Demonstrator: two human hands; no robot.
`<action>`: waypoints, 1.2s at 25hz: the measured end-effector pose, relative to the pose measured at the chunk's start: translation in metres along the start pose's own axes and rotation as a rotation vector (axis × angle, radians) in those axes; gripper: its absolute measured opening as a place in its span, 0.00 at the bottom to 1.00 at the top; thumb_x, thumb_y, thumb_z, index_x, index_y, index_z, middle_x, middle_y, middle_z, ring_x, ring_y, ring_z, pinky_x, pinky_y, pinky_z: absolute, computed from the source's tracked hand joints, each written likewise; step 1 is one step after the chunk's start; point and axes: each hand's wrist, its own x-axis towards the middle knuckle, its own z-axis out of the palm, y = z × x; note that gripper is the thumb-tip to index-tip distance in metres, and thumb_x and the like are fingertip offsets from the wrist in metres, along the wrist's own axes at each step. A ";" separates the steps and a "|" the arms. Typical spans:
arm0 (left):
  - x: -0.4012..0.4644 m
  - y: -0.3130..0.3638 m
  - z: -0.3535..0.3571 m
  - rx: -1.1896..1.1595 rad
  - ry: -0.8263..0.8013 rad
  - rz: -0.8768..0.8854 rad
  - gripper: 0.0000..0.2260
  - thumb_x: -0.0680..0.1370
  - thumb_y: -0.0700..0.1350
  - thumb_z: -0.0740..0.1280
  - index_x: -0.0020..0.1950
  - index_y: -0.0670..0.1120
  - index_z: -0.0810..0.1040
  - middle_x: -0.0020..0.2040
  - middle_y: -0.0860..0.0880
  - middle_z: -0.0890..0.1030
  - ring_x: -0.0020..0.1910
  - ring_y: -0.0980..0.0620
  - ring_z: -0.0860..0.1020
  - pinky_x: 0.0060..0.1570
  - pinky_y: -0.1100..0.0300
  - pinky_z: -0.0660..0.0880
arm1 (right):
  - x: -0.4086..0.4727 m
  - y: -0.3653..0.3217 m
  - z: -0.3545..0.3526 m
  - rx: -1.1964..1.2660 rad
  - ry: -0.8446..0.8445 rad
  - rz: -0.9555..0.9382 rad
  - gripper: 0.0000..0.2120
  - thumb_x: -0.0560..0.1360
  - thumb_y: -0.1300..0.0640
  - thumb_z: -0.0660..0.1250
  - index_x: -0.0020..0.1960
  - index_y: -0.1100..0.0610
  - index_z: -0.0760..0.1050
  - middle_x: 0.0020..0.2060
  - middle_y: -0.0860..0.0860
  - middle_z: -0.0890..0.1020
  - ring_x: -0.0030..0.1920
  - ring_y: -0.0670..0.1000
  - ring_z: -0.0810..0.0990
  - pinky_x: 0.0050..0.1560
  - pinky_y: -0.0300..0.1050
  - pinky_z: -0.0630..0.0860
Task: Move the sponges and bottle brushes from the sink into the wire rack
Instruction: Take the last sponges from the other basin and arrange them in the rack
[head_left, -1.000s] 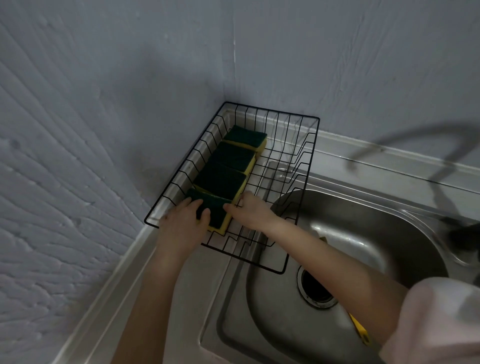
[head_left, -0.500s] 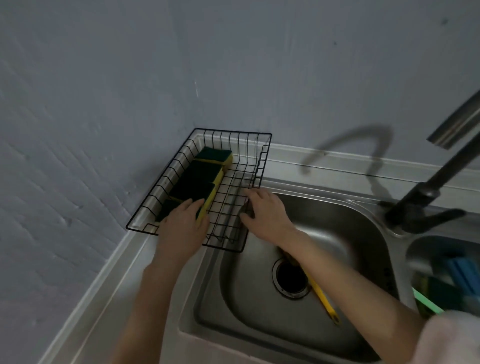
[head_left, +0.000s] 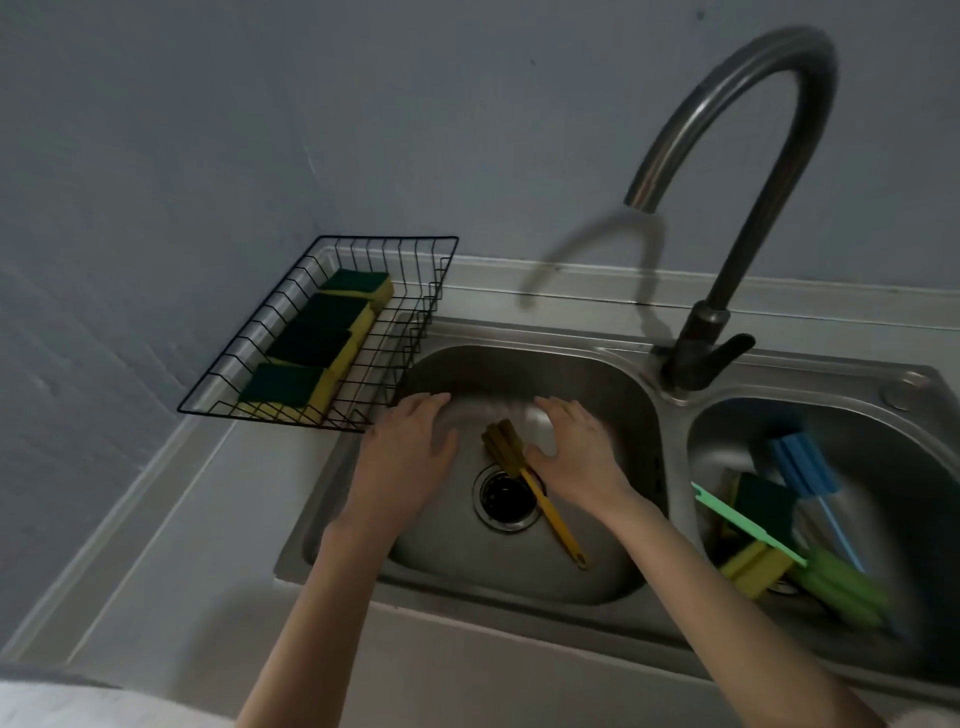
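Both hands over the left basin of the sink (head_left: 644, 358), holding nothing. Left hand (head_left: 402, 457) has fingers straight, spread a bit; right hand (head_left: 579, 454) same, loosely wide. Yellow brush (head_left: 524, 473) lies btwn them across the drain (head_left: 504, 499), long axis diagonal: head toward the back wall, handle toward the front right. Rack (head_left: 415, 332) sits left of the sink w/ four sponges (head_left: 311, 338) in a row, green side up. Right basin: blue brush (head_left: 810, 473), green brush (head_left: 836, 587), two more sponges. No readable writing.

Six sponges (head_left: 284, 385); three bottle brushes (head_left: 524, 467).
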 end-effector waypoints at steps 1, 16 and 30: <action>-0.001 0.012 0.008 -0.008 -0.008 0.018 0.20 0.77 0.46 0.60 0.68 0.47 0.64 0.69 0.44 0.68 0.66 0.44 0.67 0.66 0.47 0.65 | -0.004 0.011 -0.006 0.005 0.002 0.007 0.29 0.74 0.55 0.61 0.73 0.55 0.56 0.74 0.53 0.61 0.75 0.55 0.52 0.75 0.53 0.51; -0.023 0.185 0.171 -0.092 -0.290 0.034 0.13 0.76 0.46 0.59 0.60 0.46 0.72 0.60 0.43 0.77 0.58 0.42 0.74 0.57 0.49 0.73 | -0.042 0.203 -0.100 -0.039 -0.060 0.086 0.28 0.73 0.55 0.64 0.71 0.56 0.61 0.71 0.55 0.65 0.72 0.56 0.61 0.72 0.54 0.58; -0.017 0.232 0.285 0.184 -0.717 -0.099 0.21 0.76 0.50 0.61 0.65 0.40 0.64 0.64 0.39 0.72 0.61 0.39 0.72 0.59 0.47 0.70 | -0.009 0.310 -0.079 0.000 -0.379 0.415 0.23 0.77 0.49 0.54 0.69 0.58 0.60 0.67 0.63 0.65 0.64 0.63 0.67 0.61 0.51 0.67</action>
